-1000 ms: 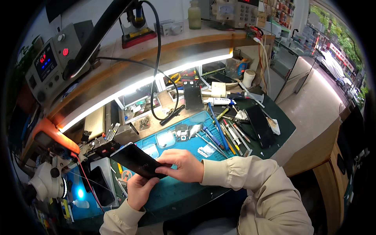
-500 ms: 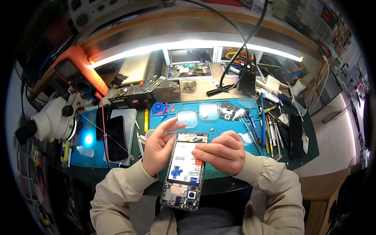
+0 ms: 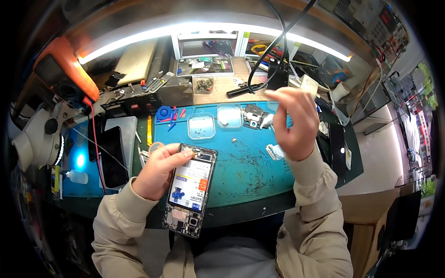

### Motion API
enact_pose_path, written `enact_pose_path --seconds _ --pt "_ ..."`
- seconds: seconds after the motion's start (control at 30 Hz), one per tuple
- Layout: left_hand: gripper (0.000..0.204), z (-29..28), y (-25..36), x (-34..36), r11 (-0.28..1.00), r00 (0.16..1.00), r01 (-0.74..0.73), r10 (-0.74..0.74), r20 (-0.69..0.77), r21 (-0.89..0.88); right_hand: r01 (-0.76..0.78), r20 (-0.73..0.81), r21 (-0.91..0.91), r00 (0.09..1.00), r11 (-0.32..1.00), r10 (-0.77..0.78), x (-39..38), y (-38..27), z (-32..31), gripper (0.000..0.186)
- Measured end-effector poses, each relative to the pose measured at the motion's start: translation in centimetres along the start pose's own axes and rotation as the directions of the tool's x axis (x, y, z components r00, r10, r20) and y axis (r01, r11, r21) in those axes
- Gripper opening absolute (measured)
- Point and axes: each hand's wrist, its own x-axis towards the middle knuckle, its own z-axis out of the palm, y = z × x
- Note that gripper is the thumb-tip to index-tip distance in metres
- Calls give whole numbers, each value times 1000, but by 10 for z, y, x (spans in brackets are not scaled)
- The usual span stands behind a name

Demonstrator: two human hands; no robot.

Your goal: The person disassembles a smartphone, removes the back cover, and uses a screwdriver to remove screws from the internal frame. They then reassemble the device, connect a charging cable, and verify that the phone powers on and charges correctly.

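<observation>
An opened smartphone (image 3: 190, 197), its back off, shows a white battery, a bare circuit board and a camera module. My left hand (image 3: 160, 169) grips its far left side, with the thumb lying over the far end of the frame. Out to the right, my right hand (image 3: 296, 123) is raised above the blue work mat (image 3: 245, 171), apart from the phone. Its fingers stretch forward with the thumb apart, and I see nothing between them. Most of the pens and hand tools on that side are hidden behind it.
Two clear plastic boxes (image 3: 201, 126) and loose phone parts (image 3: 255, 116) lie at the mat's far side. To the left are a dark phone (image 3: 113, 155), a microscope (image 3: 37, 143) and an orange multimeter (image 3: 67, 72). A black cable (image 3: 285, 34) hangs over the back.
My right hand has left the phone and moved up and right over the tools. The left hand has closed around the phone's far end, and its thumb now rests on it.
</observation>
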Motion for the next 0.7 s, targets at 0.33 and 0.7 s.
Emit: enact_pose_path --seconds 0.33,0.7 --pt "30 -22 18 2 979 974 -200 202 -98 34 -517 265 -180 794 837 548 -13 51 -19 17" --pt "36 -8 33 4 969 997 -58 46 56 240 -634 222 -376 647 676 729 -19 51 -100 22"
